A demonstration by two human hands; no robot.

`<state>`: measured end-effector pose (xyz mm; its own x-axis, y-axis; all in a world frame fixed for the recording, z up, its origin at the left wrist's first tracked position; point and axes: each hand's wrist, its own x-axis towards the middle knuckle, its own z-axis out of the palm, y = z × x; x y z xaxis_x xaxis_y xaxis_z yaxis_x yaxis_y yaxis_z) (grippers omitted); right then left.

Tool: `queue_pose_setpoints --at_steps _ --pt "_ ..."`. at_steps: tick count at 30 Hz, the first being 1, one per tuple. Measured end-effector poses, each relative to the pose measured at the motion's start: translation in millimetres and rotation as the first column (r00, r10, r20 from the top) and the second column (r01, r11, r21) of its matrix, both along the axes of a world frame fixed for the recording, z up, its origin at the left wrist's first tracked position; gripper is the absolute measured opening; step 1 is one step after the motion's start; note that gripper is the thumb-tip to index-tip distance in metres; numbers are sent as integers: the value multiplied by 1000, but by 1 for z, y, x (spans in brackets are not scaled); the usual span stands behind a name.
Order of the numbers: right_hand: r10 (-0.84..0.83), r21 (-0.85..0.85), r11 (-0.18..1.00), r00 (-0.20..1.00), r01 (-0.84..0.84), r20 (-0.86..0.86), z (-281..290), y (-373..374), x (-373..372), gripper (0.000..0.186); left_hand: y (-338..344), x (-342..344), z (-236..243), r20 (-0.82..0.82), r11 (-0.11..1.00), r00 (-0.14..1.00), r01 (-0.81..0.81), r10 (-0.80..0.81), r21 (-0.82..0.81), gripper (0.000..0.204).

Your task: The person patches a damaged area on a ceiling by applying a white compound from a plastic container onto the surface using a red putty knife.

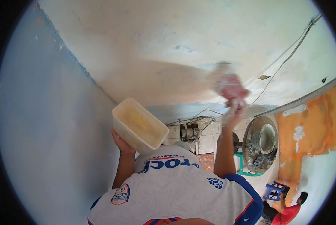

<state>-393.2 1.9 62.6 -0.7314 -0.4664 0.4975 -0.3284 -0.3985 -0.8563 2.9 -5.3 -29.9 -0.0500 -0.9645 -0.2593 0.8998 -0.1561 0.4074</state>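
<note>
My left hand (123, 143) grips the side of a rectangular off-white plastic tub (158, 139), fingers wrapped under its wall. The tub tilts so that its yellowish, smeared inside shows; it sits in front of my chest. At the right, my raised right hand (235, 108) is whitened on the fingers and closed on a red hand tool (231, 88). Motion smears the tool, so its exact kind is unclear. Its far edge is at or close to the patchy pale wall (168, 78), where a shadow falls to the left.
A pump-like machine (189, 133) with cables stands low by the wall. Rightward, a round tabletop (246, 150) bears a grey bucket (267, 138) beside a green stool frame (240, 170). A person in red (288, 215) is near a blue stool (274, 191). A cable (288, 58) crosses the wall.
</note>
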Motion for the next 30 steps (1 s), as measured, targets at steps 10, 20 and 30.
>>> queue_pose_setpoints --at_steps 10,20,30 --pt "46 151 988 998 -39 -46 -26 -71 23 11 29 -44 30 -17 999 999 -31 32 11 78" --pt "397 195 914 885 -357 -243 -15 7 4 11 77 -114 39 6 988 990 -140 140 59 76" --pt "218 -227 957 964 -181 152 5 5 -119 21 132 -170 44 30 976 976 -216 215 34 76"
